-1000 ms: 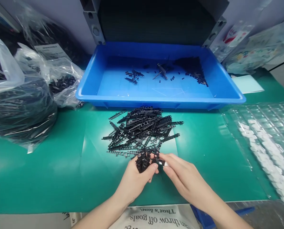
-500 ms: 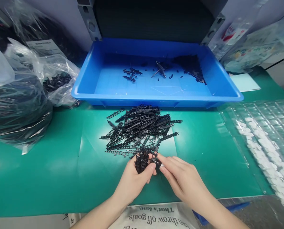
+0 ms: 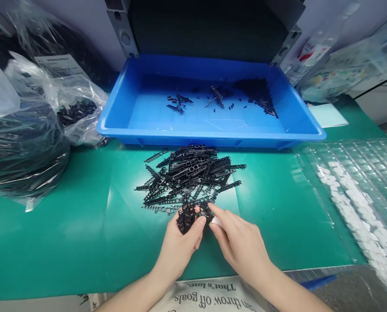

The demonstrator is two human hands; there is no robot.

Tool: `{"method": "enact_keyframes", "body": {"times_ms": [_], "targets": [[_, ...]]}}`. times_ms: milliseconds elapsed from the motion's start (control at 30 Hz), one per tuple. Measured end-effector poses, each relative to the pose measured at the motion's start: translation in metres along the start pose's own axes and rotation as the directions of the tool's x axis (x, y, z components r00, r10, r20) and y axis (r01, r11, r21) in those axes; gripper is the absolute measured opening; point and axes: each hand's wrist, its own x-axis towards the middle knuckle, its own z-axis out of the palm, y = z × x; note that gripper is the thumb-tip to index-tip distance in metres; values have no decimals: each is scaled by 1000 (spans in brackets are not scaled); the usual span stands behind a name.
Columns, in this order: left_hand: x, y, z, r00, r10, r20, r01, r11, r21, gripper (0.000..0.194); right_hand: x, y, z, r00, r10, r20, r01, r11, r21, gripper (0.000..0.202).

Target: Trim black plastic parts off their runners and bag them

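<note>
My left hand is closed around a bunch of black plastic strips, its thumb laid across the near side. Close against it, my right hand pinches a small white piece between thumb and fingers. That white piece is beside the end of a black part at the left thumb; whether the two are joined I cannot tell. Just beyond both hands, a heap of long black plastic strips with round holes lies on the green mat.
Behind the heap stands a blue tray with small black parts in it. On the right, a clear plastic tray holds rows of white pieces. Clear bags of black parts stand at the left.
Both hands have shifted slightly left in view, along with the black strips. More of the white piece shows between my right fingers now.
</note>
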Motion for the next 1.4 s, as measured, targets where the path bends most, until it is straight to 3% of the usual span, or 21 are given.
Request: {"method": "enact_keyframes", "body": {"times_ms": [200, 367, 600, 767, 900, 1000, 1100, 1167, 1233, 1300, 1400], "targets": [[2, 2, -5, 996, -5, 93, 6, 1000, -10, 24, 5, 5, 2, 997, -30, -72, 28, 999, -28, 39], [1, 1, -6, 993, 80, 88, -79, 997, -18, 27, 12, 18, -4, 995, 19, 95, -23, 999, 40, 35], [2, -1, -8, 989, 137, 53, -132, 987, -91, 17, 19, 27, -2, 969, 40, 244, -36, 999, -21, 17], [3, -3, -8, 992, 127, 23, -126, 991, -35, 16, 15, 23, -3, 959, 70, 275, -80, 996, 26, 3], [3, -3, -7, 995, 89, 40, -90, 995, 34, 18, 10, 20, -12, 962, 99, 256, -142, 977, 158, 12], [4, -6, -7, 991, 95, 96, -99, 994, 45, 14, 7, 13, -18, 943, 168, 288, -283, 858, 428, 10], [4, -8, -8, 978, 103, 181, -100, 995, -24, 15, 5, 7, -17, 884, 232, 405, -465, 517, 719, 8], [3, -9, -8, 974, 105, 203, -92, 993, -73, 17, 4, 5, -14, 842, 230, 488, -539, 311, 783, 16], [2, -9, -9, 973, 93, 213, -74, 993, -94, 21, 2, 5, -10, 804, 218, 553, -589, 165, 791, 26], [2, -9, -9, 970, 69, 232, -50, 995, -86, 27, 1, 5, -7, 792, 234, 564, -601, 140, 787, 31], [2, -7, -9, 959, 59, 278, -50, 998, -39, 28, -2, 3, -8, 828, 291, 480, -556, 310, 771, 24]]}}
